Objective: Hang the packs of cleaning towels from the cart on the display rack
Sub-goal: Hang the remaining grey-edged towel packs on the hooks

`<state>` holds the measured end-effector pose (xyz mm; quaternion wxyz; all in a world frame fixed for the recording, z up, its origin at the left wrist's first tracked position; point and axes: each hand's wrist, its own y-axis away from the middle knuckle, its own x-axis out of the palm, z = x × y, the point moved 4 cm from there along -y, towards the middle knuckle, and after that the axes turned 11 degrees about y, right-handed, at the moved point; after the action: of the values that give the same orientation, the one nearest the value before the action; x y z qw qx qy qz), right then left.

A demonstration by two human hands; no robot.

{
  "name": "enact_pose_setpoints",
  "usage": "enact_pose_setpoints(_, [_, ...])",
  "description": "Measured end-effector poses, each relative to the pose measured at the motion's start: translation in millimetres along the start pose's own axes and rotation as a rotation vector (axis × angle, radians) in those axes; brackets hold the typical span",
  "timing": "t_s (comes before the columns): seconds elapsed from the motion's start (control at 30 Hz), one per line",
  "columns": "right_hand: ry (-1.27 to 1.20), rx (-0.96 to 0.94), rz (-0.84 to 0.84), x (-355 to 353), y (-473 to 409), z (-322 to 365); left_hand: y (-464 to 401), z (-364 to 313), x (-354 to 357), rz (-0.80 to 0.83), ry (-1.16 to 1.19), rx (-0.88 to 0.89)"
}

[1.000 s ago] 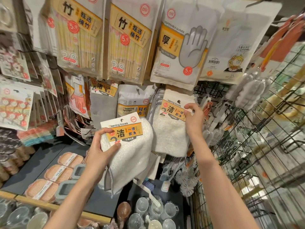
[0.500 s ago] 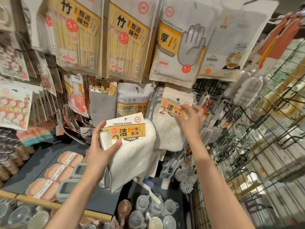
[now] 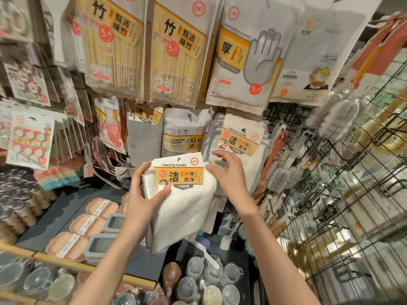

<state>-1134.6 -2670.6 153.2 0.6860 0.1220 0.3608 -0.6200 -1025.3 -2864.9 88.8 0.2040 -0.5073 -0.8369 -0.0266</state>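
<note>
— Left hand (image 3: 143,201) gripping the cleaning towels pack (image 3: 179,194) below the rack; right hand (image 3: 229,175) spread, touching its corner.
— Could miss the header hole (image 3: 180,160), snagging hung packs (image 3: 241,146) off the peg.

Nubby white cloth towel pack (image 3: 187,208)

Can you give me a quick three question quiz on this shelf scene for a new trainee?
1. True or false: the left hand grips the loose towel pack.
2. What hangs directly left of the hung cleaning towels? A. cleaning sponge pack B. chopsticks C. cups
3. Fill in: the right hand reaches with fingers ____, holding nothing.

Key: 1 true; 2 A; 3 spread.
</note>
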Motion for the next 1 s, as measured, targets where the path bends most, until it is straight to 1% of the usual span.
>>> enact_pose_setpoints(0.07, [-0.013, 0.004, 0.056, 11, 2, 4, 1, 1, -1, -0.003, 0.011, -0.005])
enact_pose_setpoints(0.17, [-0.032, 0.003, 0.093, 22, 4, 10, 1, 1, -2, -0.005, 0.017, -0.003])
enact_pose_setpoints(0.4, [-0.075, 0.032, 0.084, 26, 11, 14, 2, 1, -2, -0.004, 0.01, 0.003])
enact_pose_setpoints(0.53, [-0.114, 0.047, 0.115, 22, 13, 12, 1, 2, -3, -0.02, -0.008, 0.006])
enact_pose_setpoints(0.63, [-0.142, 0.046, 0.116, 17, 13, 11, 2, 2, -2, -0.002, 0.008, 0.0])
enact_pose_setpoints(0.87, [-0.212, 0.074, 0.057, 3, 16, -1, -2, 0, -4, 0.005, 0.177, -0.064])
enact_pose_setpoints(1.0, [-0.266, 0.104, -0.002, -11, 13, -10, -5, 2, -5, 0.019, 0.19, -0.082])
